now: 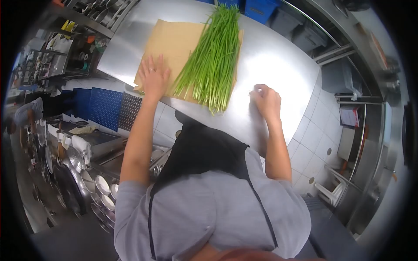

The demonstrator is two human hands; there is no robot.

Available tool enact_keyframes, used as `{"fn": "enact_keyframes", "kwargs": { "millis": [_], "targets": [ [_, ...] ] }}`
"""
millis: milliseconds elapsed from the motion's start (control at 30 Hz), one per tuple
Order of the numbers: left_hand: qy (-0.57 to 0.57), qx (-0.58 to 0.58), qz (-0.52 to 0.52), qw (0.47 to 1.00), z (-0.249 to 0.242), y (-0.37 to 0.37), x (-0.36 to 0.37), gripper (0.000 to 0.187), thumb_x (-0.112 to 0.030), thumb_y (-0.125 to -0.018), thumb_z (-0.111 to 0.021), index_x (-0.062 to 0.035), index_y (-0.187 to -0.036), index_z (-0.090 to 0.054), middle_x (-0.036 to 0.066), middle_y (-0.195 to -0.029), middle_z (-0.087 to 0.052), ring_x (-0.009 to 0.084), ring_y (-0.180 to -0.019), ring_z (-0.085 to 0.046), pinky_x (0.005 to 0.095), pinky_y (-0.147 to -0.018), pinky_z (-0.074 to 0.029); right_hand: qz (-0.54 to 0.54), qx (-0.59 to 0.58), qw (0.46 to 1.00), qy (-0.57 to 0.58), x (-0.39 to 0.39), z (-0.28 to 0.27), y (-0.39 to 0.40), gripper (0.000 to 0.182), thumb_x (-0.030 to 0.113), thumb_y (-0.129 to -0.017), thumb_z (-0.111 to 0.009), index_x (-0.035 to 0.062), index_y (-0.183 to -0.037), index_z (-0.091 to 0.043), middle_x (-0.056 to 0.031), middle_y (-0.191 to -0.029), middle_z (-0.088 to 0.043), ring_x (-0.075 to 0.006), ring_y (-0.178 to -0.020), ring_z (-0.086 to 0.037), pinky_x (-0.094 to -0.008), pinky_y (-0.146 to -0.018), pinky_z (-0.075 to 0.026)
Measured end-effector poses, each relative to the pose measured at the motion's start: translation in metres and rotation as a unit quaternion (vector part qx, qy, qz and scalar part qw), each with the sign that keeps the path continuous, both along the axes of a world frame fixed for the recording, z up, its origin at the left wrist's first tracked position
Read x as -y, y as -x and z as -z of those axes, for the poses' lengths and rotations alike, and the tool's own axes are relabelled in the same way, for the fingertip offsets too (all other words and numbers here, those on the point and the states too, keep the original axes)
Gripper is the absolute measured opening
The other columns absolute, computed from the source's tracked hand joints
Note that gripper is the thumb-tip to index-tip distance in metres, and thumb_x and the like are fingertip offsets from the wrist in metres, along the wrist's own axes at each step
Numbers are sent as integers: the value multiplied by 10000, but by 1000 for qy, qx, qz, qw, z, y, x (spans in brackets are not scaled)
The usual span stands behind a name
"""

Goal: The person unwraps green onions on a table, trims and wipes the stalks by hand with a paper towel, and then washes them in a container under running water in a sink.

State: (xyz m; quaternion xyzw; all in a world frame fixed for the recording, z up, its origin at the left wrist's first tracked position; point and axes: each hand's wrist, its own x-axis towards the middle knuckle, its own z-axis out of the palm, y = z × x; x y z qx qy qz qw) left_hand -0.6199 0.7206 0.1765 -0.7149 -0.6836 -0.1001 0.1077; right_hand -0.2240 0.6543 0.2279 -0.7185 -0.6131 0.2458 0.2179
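Observation:
My left hand (155,79) lies flat with fingers spread on the near left part of a sheet of brown paper (167,41). A large bundle of long green garlic chives (211,61) rests on the paper's right side, its pale cut ends toward me and slightly past the near edge of the sheet. To the right of the chives, my right hand (267,102) is above the steel table (283,65), thumb and fingers pinched together. A tiny pale bit seems to show at its fingertips, too small to name.
Blue bins (260,9) and grey bins (307,37) stand beyond the table's far side. Metal shelving (368,143) runs along the right. Pans and bowls (102,185) crowd the lower left. Another person (32,111) is at the far left.

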Motion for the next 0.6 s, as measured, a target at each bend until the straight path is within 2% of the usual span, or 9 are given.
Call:
{"fn": "enact_keyframes", "kwargs": {
  "millis": [67,200,300,400,533,600],
  "targets": [
    [6,-5,-43,999,-2,-3,15,615,-458,-985,-463,-197,-1528,-337,256,-1570,-243,516,-1432,-184,637,-1144,-137,19,10,1000,-7,2,-3,0,269,231,-821,-724,44,-1014,-731,-181,-811,-703,-327,-772,-679,-413,-739,-523],
    [62,26,-95,993,12,6,29,617,-478,-988,-448,-202,-1529,-338,262,-1570,-238,527,-1425,-184,643,-1139,-131,31,-29,998,-53,2,8,-5,222,182,-829,-709,42,-999,-736,-178,-815,-708,-314,-768,-694,-401,-737,-534],
    [55,-2,-51,997,27,24,22,605,-486,-995,-433,-211,-1527,-344,257,-1574,-232,525,-1429,-173,635,-1143,-125,-5,-33,997,-65,-1,17,-4,203,152,-827,-700,42,-993,-739,-171,-833,-721,-315,-774,-705,-393,-745,-544],
    [55,52,-13,997,16,27,15,589,-479,-998,-436,-220,-1521,-360,246,-1578,-234,520,-1431,-174,614,-1154,-116,-25,-92,995,-35,-5,16,11,186,136,-828,-698,40,-982,-740,-165,-871,-730,-303,-793,-714,-381,-757,-552],
    [62,45,11,997,11,32,8,577,-478,-1000,-440,-226,-1515,-374,234,-1575,-251,503,-1434,-182,593,-1161,-111,33,-182,981,-65,-6,20,20,155,110,-849,-684,36,-973,-738,-149,-868,-733,-258,-770,-711,-359,-738,-546],
    [55,58,25,997,7,33,8,548,-445,-1001,-458,-201,-1490,-419,244,-1552,-297,497,-1422,-219,564,-1164,-147,68,-145,984,-84,-4,13,16,128,114,-841,-690,35,-932,-733,-135,-840,-725,-245,-741,-696,-358,-723,-542]
  ]
}}
